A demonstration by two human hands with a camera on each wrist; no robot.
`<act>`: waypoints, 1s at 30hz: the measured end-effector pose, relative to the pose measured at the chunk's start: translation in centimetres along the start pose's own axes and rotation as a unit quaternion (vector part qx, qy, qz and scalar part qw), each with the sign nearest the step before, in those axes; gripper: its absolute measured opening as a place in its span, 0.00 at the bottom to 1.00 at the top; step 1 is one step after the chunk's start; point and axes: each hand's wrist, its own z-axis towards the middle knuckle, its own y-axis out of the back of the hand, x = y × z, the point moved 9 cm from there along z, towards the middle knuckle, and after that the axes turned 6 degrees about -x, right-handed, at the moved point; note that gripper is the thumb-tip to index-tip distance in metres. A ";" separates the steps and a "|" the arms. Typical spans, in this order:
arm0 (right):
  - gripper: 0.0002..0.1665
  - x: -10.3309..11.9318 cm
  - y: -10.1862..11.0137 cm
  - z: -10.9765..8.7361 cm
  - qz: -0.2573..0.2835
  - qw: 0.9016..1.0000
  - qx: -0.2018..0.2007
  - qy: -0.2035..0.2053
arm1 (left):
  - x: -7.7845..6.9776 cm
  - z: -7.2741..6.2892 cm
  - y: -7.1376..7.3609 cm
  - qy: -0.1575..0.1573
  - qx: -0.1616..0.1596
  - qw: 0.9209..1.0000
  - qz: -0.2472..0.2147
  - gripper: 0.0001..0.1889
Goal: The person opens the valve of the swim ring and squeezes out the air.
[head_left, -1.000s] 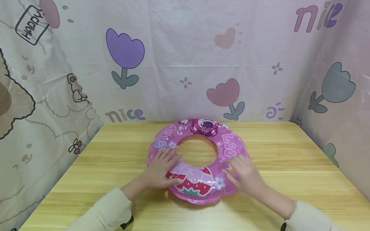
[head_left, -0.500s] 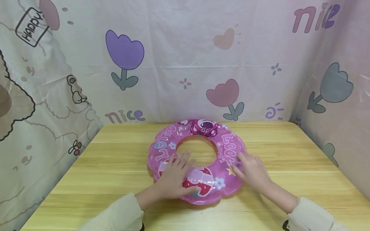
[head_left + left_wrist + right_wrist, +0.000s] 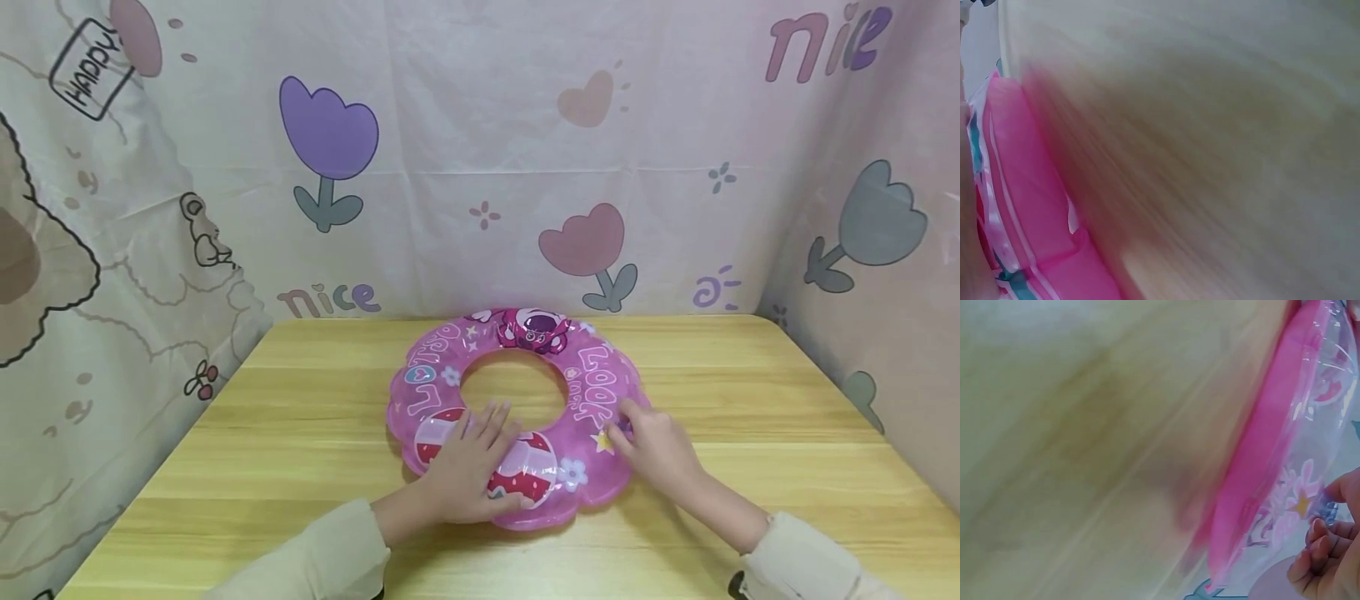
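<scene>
A pink inflatable swim ring (image 3: 517, 483), printed with a bear, strawberries, flowers and lettering, lies flat on the wooden table. My left hand (image 3: 468, 467) rests spread over the strawberry print at the ring's near side, fingers straight. At the ring's right side, my right hand (image 3: 660, 450) pinches the small clear air valve (image 3: 1330, 512) between thumb and curled fingers. In the right wrist view the valve sits beside a yellow star print. Only the pink side wall of the ring and a sliver of hand show in the left wrist view.
The wooden table (image 3: 300, 450) reaches back to a patterned cloth (image 3: 465, 100) hung behind it. More of this cloth stands along the left and right sides. Near the ring there is bare tabletop to both sides.
My left hand has slid right across the near side of the ring. The right hand has shifted slightly right, its fingers now closed on the valve. The ring has stayed in place.
</scene>
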 end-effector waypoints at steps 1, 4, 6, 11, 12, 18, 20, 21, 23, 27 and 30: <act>0.07 0.0 0.1 0.1 0.000 1.000 0.000 -0.004 | 0.0 0.0 0.0 -0.001 -0.001 1.000 0.004 0.47; 0.08 -0.1 0.3 0.2 0.003 1.000 0.004 -0.018 | 0.0 -0.1 -0.1 -0.002 -0.001 1.000 0.011 0.47; 0.09 -0.1 0.4 0.2 0.010 0.999 0.010 -0.030 | 0.0 -0.2 -0.2 0.002 0.002 1.000 0.009 0.46; 0.09 -0.2 0.5 0.3 0.042 0.997 0.036 -0.060 | 0.1 -0.4 -0.3 0.006 0.003 1.000 0.008 0.46; 0.09 -0.3 0.5 0.2 0.052 0.995 0.043 -0.067 | 0.0 -0.4 -0.4 0.004 0.003 1.000 0.011 0.46; 0.12 -1.3 0.0 0.0 0.121 0.982 0.080 -0.120 | 0.0 -0.6 -0.5 -0.003 -0.006 1.000 0.013 0.45; 0.13 -1.7 -0.2 -0.1 0.142 0.977 0.082 -0.136 | 0.0 -0.6 -0.5 -0.003 -0.008 1.000 0.011 0.45; 0.14 -1.9 -0.2 -0.1 0.151 0.975 0.083 -0.143 | 0.0 -0.6 -0.5 -0.002 -0.006 1.000 0.010 0.46; 0.15 -2.4 -0.4 -0.2 0.161 0.971 0.084 -0.157 | 0.0 -0.6 -0.6 0.001 0.000 1.000 0.009 0.46; 0.16 -2.9 -0.8 -0.5 0.174 0.964 0.089 -0.180 | 0.0 -0.7 -0.8 0.009 0.019 1.000 0.006 0.46; 0.16 -3.1 -1.0 -0.7 0.182 0.960 0.091 -0.191 | 0.0 -0.8 -1.0 0.013 0.028 1.000 0.002 0.45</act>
